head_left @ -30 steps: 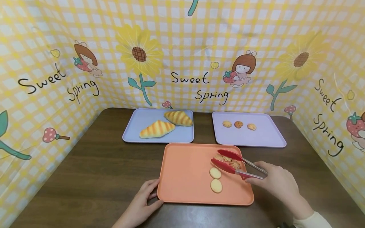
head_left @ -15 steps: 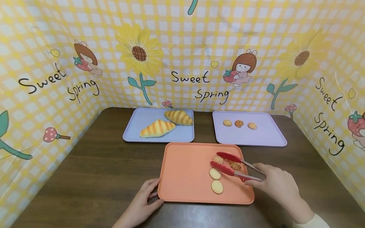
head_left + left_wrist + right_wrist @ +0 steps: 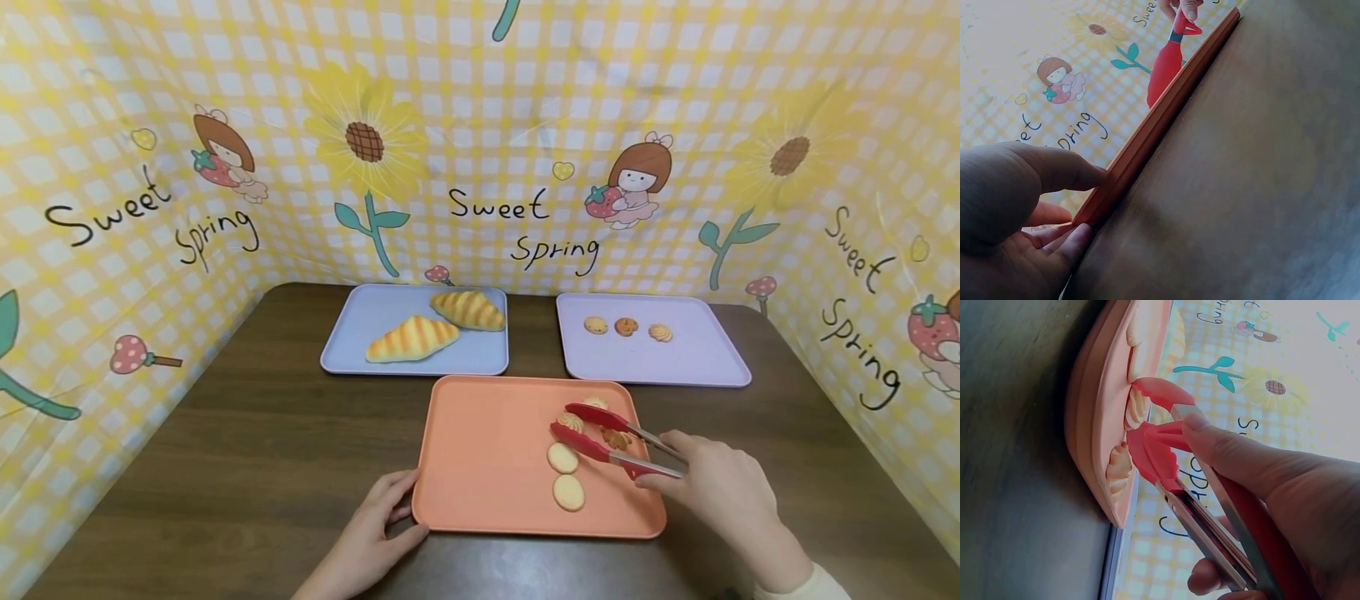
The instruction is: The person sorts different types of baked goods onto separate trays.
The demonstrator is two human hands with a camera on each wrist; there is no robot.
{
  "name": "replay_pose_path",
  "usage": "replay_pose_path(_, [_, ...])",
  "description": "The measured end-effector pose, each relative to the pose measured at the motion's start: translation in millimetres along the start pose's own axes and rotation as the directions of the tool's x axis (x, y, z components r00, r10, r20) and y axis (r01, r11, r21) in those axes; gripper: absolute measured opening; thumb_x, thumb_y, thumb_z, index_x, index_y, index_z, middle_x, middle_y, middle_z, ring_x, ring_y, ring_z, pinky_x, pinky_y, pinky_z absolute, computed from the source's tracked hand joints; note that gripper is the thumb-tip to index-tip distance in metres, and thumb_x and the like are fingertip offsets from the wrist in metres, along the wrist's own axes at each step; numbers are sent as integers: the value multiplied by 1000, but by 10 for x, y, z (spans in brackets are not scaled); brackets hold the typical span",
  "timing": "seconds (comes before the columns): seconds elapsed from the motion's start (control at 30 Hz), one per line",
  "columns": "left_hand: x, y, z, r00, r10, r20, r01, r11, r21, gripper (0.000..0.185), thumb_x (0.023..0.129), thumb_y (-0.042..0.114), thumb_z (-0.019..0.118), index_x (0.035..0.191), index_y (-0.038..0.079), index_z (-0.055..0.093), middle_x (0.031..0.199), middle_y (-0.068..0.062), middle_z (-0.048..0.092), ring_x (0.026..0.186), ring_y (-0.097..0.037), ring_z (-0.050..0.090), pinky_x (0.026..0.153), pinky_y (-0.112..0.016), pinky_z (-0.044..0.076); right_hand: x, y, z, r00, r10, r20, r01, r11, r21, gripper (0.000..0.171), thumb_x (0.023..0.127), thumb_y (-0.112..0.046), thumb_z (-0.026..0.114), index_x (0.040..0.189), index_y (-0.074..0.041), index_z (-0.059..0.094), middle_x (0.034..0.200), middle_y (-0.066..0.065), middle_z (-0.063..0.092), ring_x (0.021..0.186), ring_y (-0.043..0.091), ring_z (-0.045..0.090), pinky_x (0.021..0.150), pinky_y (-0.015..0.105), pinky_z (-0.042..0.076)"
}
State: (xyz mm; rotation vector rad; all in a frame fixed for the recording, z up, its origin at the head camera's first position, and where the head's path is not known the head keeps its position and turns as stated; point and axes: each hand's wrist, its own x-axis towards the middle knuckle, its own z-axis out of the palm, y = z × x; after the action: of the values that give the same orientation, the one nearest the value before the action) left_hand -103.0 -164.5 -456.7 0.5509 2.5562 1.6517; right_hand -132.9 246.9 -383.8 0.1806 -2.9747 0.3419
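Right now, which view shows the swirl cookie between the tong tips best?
Head view: the swirl cookie sits between the red tongs on the orange tray. Right wrist shows it edge-on; left wrist shows only the tray's edge and tongs.

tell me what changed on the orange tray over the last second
The red tongs in the right hand slid left across the orange tray, from around both swirl cookies to around the left swirl cookie alone; the other now lies behind the tips. The left hand still holds the tray's near corner, and the two round cookies have not moved.
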Motion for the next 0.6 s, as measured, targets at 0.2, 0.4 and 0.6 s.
replay_pose_path(0.2, [1,-15,4,1000,23,-17,-23,1000,-5,63,91,7,73,141,-15,43,137,-26,44,124,-27,50,97,-28,52,-5,1,14,1000,0,6,0,1000,4,60,68,-62,82,107,-18,71,67,-6,54,57,18,45,45,34,35])
replay_pose_path(0.4, [5,-15,11,1000,3,-21,-3,1000,-2,63,90,7,74,141,-15,43,137,-25,44,124,-28,49,97,-27,52,-3,10,30,1000,-7,-18,7,1000,-2,57,67,-60,84,106,-19,72,66,-6,54,55,17,45,45,34,35])
replay_pose_path(0.6, [7,-9,19,1000,-16,-23,16,1000,2,64,89,6,75,141,-15,43,137,-25,44,123,-30,49,96,-26,52,1,29,36,1000,5,-8,-5,1000,7,61,68,-64,81,108,-19,72,70,-5,58,56,18,46,45,34,35])
